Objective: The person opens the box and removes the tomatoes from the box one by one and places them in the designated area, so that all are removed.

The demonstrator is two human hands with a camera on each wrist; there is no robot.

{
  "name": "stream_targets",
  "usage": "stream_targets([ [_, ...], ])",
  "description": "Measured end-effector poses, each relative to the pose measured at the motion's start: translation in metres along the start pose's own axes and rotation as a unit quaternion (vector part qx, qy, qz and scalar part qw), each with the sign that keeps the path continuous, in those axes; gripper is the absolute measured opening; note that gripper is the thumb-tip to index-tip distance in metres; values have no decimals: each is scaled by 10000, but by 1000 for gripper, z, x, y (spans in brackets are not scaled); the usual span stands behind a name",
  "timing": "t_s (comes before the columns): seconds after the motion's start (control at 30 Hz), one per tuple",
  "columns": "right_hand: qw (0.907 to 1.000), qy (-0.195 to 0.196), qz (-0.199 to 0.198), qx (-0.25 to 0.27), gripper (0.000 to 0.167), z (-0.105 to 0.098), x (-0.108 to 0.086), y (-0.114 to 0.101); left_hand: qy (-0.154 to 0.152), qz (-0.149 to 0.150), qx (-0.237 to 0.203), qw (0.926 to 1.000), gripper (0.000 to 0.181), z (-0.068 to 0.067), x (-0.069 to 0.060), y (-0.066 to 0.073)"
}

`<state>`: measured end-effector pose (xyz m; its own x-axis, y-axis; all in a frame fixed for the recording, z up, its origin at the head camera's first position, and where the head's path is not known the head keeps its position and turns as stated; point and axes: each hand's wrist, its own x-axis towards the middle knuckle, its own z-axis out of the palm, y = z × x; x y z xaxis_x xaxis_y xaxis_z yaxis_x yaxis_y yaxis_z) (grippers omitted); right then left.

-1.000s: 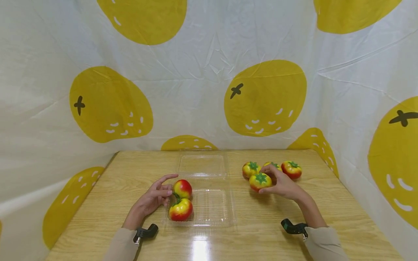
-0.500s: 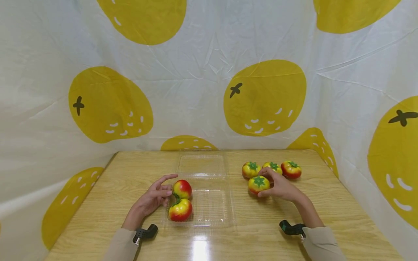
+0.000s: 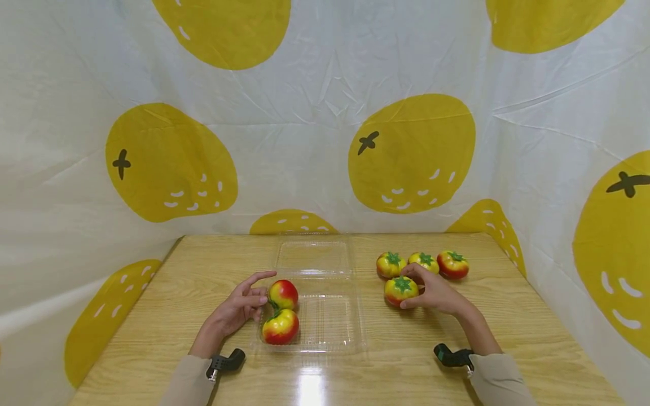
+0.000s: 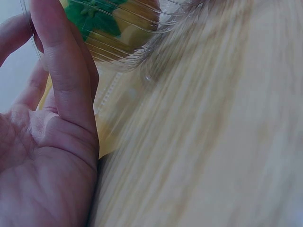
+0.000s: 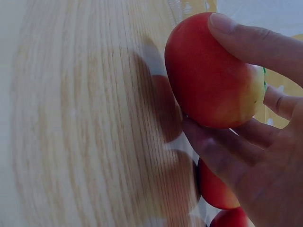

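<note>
A red and yellow toy tomato (image 3: 401, 291) with a green leafy top is held between the thumb and fingers of my right hand (image 3: 438, 290). In the right wrist view, the thumb presses one side of this tomato (image 5: 208, 71) and fingers support the other. My left hand (image 3: 237, 307) is at the left edge of a clear plastic container (image 3: 330, 341), its thumb and fingers on the rim and the index finger stretched out. Two toy tomatoes, one behind (image 3: 284, 294) and one in front (image 3: 281, 327), lie on their sides in the container's left part.
Just behind the right hand, three toy tomatoes stand in a row: left (image 3: 390, 264), middle (image 3: 424, 262) and right (image 3: 453, 264). The container's open lid (image 3: 313, 257) lies flat toward the back of the wooden table (image 3: 218, 254). A patterned cloth (image 3: 294, 141) hangs behind.
The right hand has moved slightly left and toward me with the toy tomato, away from the row behind. The left hand and container have stayed in place.
</note>
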<state>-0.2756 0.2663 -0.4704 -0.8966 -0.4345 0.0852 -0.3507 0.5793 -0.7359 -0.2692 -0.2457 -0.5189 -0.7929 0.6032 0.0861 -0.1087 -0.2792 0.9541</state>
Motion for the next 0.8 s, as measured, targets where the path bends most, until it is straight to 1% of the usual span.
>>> stream_targets([
  [0.17, 9999, -64, 19, 89, 61, 1, 0, 0, 2, 6, 24, 10000, 62, -1, 0, 0],
  [0.4, 9999, -51, 1, 106, 61, 2, 2, 2, -1, 52, 21, 10000, 62, 0, 0, 0],
  [0.6, 9997, -120, 93, 181, 63, 3, 2, 3, 33, 8, 4, 10000, 62, 0, 0, 0],
  [0.8, 9994, -196, 47, 293, 63, 2, -1, 1, 20, 2, 2, 10000, 62, 1, 0, 0],
])
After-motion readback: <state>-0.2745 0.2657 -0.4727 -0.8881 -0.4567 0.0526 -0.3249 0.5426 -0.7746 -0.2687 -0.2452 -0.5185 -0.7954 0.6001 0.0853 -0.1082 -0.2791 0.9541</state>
